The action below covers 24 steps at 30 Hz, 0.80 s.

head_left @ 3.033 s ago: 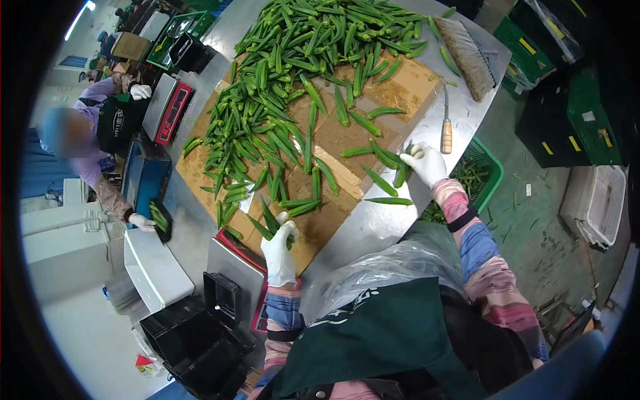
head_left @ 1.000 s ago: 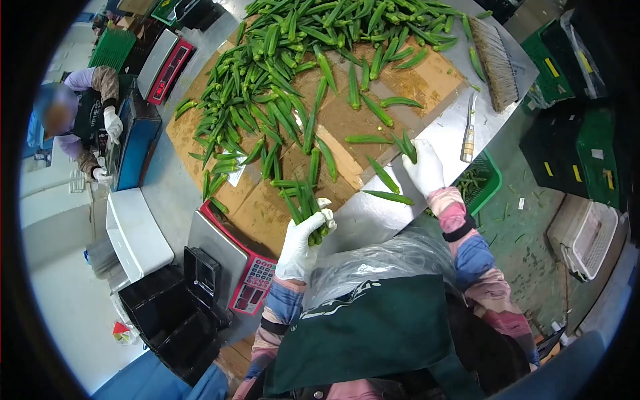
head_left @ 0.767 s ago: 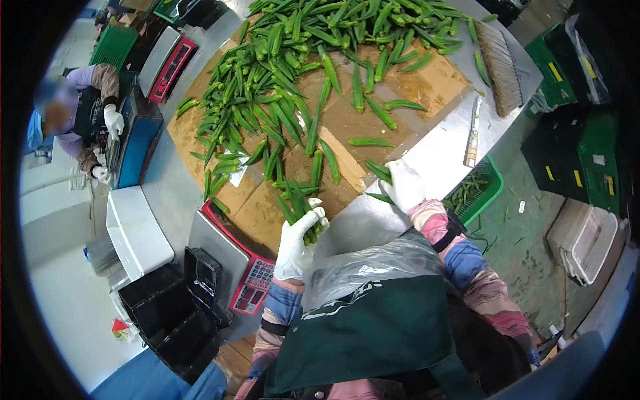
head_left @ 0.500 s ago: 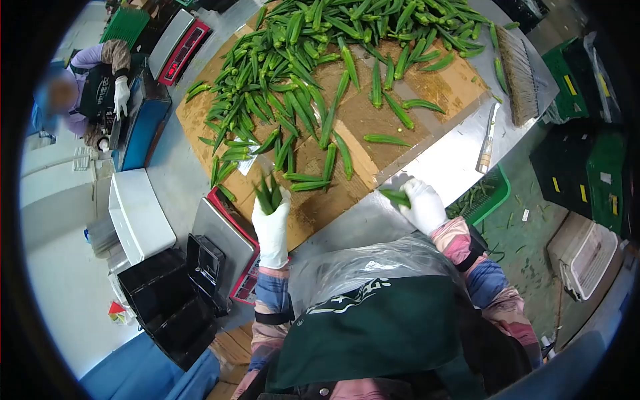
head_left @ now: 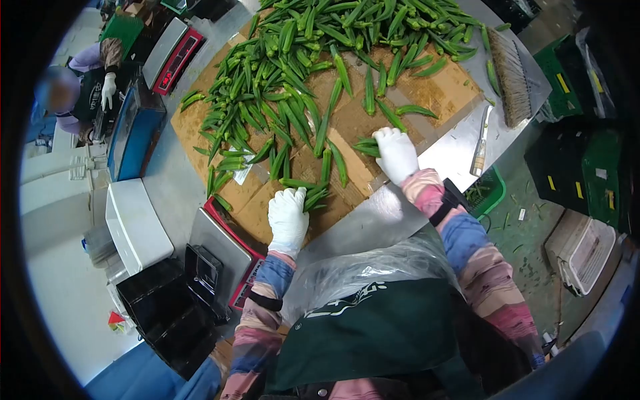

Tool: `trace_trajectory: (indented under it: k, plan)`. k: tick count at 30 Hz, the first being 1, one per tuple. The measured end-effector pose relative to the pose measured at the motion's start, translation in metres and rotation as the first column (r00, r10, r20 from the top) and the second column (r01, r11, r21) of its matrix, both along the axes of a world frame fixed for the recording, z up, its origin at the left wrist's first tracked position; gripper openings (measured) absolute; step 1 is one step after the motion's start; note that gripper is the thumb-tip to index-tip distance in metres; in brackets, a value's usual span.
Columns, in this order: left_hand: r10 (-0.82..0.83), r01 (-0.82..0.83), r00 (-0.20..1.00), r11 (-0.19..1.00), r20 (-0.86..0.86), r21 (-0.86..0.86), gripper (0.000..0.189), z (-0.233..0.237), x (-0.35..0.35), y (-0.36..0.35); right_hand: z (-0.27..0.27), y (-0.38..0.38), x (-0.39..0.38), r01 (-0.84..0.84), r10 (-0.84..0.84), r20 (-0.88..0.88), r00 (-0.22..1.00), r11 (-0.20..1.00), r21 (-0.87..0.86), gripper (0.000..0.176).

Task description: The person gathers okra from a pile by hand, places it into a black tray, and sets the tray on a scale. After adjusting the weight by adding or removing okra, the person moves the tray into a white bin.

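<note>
My left hand [head_left: 288, 219], in a white glove, is closed on several okra pods [head_left: 316, 198] just over the front of a cardboard sheet [head_left: 360, 163]. Also gloved in white, my right hand [head_left: 396, 156] is closed on okra, with green pods [head_left: 366, 147] showing at its fingertips above the sheet's right part. Beyond both hands spreads a large okra pile [head_left: 293, 80]. Single pods lie loose nearer to me, one of them [head_left: 337, 162] between my hands. The fingertips of both hands are partly hidden.
A knife [head_left: 480, 143] and a brush [head_left: 512, 77] lie on the metal table's right side. Left of my left hand stands a red-edged scale [head_left: 227, 247] beside a black bin [head_left: 167, 307]. A co-worker [head_left: 93, 93] is at the far left. A green basket [head_left: 490, 193] sits below the table edge.
My left hand has lowered its pods toward the cardboard, shifting right and nearer to me. My right hand has moved forward and left, over the cardboard, with okra in it.
</note>
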<state>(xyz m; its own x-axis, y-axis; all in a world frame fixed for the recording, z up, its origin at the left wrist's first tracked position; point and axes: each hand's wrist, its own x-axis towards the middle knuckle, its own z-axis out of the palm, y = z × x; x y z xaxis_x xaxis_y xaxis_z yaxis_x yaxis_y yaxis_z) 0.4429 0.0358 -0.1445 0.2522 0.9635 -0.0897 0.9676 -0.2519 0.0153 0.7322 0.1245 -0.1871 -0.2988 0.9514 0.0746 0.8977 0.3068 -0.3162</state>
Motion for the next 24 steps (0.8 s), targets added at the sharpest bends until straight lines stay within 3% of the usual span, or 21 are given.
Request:
trace_trajectory:
  k: [3,5,6,8,9,12,14,16,19,20,22,23,24]
  plan:
    - [-0.041,0.041,0.999,0.999,-0.001,0.015,0.049,0.013,-0.001,0.006,-0.008,0.007,-0.013,0.014,0.016,0.251,0.968,0.993,-0.118,0.043]
    - [0.024,-0.024,0.999,1.000,0.031,-0.013,0.048,0.025,0.003,0.012,0.008,0.015,0.003,0.068,-0.068,0.068,0.995,0.998,-0.005,0.044]
    - [-0.014,0.010,0.996,0.999,0.091,0.051,0.048,0.022,0.002,0.015,0.021,0.021,0.013,0.096,-0.095,-0.026,0.995,0.994,0.046,0.045]
    - [-0.095,0.058,0.975,0.982,0.200,0.182,0.047,0.013,-0.003,0.024,0.031,0.045,0.038,0.188,-0.189,0.028,0.982,0.982,0.028,0.047]
    - [-0.118,0.089,0.965,0.988,0.233,0.129,0.048,0.004,-0.008,0.029,0.022,0.056,0.049,0.192,-0.195,0.096,0.976,0.980,0.045,0.047]
    - [-0.145,0.119,0.977,0.980,0.158,0.161,0.049,-0.012,-0.007,0.030,-0.010,0.072,0.077,0.166,-0.176,0.153,0.972,0.983,0.079,0.047]
    - [-0.114,0.106,0.988,0.992,0.109,0.074,0.049,-0.014,-0.007,0.031,-0.020,0.078,0.084,0.155,-0.164,0.143,0.976,0.985,0.071,0.045]
    - [-0.080,0.082,0.993,0.996,0.085,-0.018,0.049,-0.013,-0.009,0.029,0.012,0.077,0.080,0.286,-0.279,0.078,0.957,0.954,-0.093,0.045]
    - [0.156,-0.158,0.968,0.987,0.199,-0.005,0.043,0.011,0.007,0.019,0.033,0.076,0.070,0.384,-0.407,-0.061,0.912,0.895,-0.224,0.048]
    - [0.302,-0.285,0.844,0.953,0.444,-0.106,0.042,0.009,0.011,0.018,0.031,0.076,0.064,0.366,-0.392,-0.068,0.918,0.899,-0.239,0.049]
    - [0.538,-0.419,0.374,0.825,0.755,-0.380,0.039,0.003,0.016,0.014,0.019,0.074,0.049,0.326,-0.360,-0.086,0.929,0.906,-0.270,0.051]
    - [0.636,-0.305,0.175,0.761,0.751,-0.573,0.034,0.011,0.015,0.015,0.014,0.070,0.041,0.288,-0.293,0.001,0.956,0.940,-0.184,0.053]
    - [0.694,-0.212,-0.030,0.699,0.719,-0.684,0.035,0.015,0.015,0.014,0.007,0.071,0.033,0.293,-0.278,0.094,0.956,0.928,-0.229,0.055]
